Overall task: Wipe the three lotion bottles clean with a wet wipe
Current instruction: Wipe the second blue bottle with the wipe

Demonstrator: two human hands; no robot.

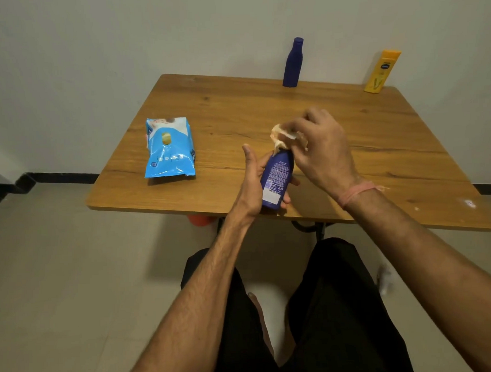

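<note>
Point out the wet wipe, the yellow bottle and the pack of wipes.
wet wipe (279,132), head view, crumpled part left of the fingers.
yellow bottle (381,74), head view, middle of its front.
pack of wipes (168,149), head view, middle of its top face.

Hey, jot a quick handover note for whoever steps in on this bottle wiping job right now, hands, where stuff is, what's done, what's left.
Left hand grips the blue bottle near the table's front edge.
Right hand pinches the wet wipe on that bottle's top.
Dark blue bottle and yellow bottle stand upright at the back edge.
Wipe pack lies left.
Done: one wipe out, wiping one bottle underway.
Left: finish it; cannot tell whether the other two are wiped.
</note>
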